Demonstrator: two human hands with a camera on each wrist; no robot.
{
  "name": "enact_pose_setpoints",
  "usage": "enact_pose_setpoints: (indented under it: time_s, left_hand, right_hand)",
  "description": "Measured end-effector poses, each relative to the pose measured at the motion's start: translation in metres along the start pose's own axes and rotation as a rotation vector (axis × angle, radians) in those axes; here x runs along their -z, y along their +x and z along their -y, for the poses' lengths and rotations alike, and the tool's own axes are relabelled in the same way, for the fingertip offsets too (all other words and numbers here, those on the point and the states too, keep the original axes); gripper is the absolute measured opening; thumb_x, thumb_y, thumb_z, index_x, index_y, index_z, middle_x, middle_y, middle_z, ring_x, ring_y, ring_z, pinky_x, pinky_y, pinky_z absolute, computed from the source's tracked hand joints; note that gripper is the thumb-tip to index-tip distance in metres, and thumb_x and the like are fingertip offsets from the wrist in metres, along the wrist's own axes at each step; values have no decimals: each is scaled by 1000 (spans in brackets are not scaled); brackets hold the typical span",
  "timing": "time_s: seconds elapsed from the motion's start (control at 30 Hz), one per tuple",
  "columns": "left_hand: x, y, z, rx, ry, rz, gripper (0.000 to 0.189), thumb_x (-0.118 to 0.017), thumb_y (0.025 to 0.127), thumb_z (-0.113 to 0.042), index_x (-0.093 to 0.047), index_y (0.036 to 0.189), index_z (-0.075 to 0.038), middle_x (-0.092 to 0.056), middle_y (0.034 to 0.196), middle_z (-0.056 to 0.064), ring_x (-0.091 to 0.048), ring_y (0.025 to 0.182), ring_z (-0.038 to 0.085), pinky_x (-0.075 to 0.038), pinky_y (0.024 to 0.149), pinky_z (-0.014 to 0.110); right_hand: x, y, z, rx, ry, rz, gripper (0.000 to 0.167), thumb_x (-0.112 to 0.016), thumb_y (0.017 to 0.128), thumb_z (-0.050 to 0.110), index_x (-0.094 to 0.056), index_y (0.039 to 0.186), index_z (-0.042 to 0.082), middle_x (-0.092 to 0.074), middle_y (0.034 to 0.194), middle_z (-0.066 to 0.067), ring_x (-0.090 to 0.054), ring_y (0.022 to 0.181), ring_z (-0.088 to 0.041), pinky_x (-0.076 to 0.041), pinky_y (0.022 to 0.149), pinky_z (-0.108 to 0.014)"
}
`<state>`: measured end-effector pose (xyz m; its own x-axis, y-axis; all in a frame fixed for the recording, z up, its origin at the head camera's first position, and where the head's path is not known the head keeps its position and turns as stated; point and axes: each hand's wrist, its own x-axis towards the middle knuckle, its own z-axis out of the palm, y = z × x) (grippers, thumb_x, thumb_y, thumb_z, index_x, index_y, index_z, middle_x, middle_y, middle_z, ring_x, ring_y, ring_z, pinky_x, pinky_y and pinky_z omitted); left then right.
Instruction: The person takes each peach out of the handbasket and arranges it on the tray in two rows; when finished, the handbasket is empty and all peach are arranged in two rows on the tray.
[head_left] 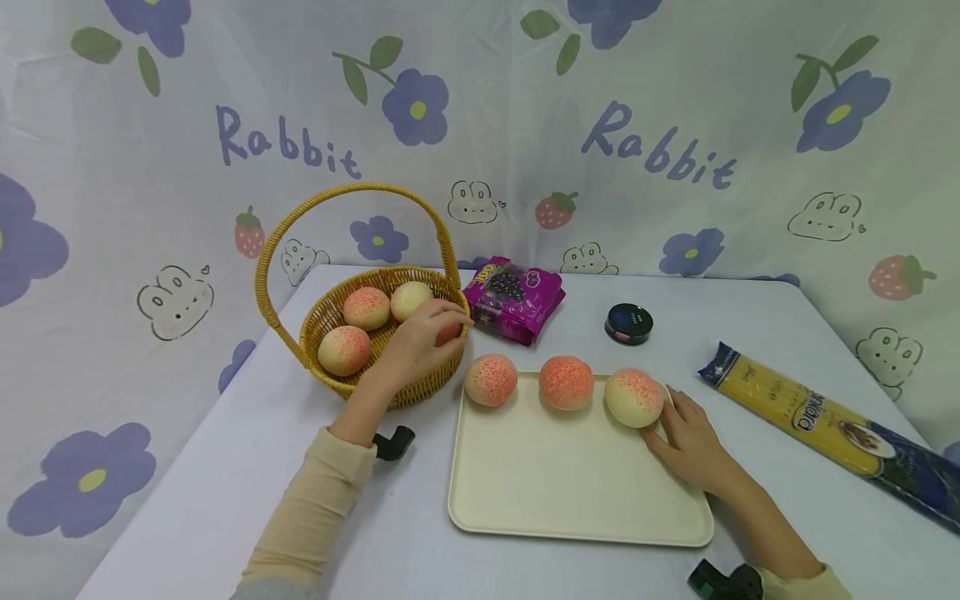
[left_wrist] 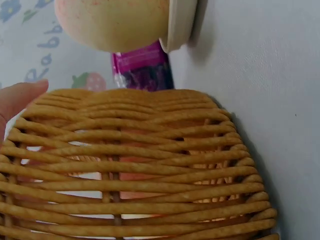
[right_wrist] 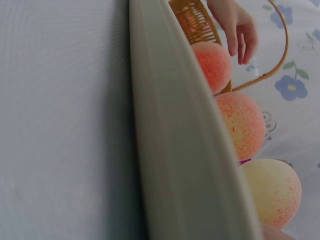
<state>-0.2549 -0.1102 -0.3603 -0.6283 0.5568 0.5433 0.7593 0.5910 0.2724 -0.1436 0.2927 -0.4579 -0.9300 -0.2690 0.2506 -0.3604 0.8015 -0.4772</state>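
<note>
My left hand (head_left: 420, 346) reaches over the wicker basket (head_left: 311, 337), its fingers hanging loosely across a peach (head_left: 448, 333) at the right inside wall, which they partly hide. Three more peaches, one of them pale (head_left: 410, 300), lie in the basket. In the left wrist view, my thumb (left_wrist: 22, 97) shows just above the woven rim. On the cream tray (head_left: 562, 492), three peaches stand in a row along the far edge. My right hand (head_left: 690, 446) lies over the tray's right rim, its extended thumb and fingers against the rightmost peach (head_left: 633, 398).
Behind the tray lie a purple packet (head_left: 513, 300) with dark fruit pictured on it and a round dark-blue tin (head_left: 628, 323). A long yellow and blue pasta pack (head_left: 817, 417) slants along the right side. The basket's tall handle (head_left: 360, 190) arches above its bowl.
</note>
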Motion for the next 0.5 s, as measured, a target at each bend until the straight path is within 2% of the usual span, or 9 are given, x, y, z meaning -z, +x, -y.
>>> enact_pose_setpoints:
  time_s: [0.23,0.5]
  left_hand:
    - [1,0,8,94,7,12,25,-70,80,-9,-66,104,-7,-57,110,7,-50,104,22,-44,87,34]
    - [-1,1,18,185,-39,39,26,-69,81,-11,-64,107,-7,-56,113,8,-49,106,24,-44,88,37]
  right_hand:
    - [1,0,2,-7,1,10,65,-59,88,26,-32,135,-9,-27,136,-34,-22,123,-54,-20,93,-67]
    - [1,0,1,9,2,-11,63,-60,87,24,-34,133,-10,-29,134,-36,-23,121,-55,-21,92,-67]
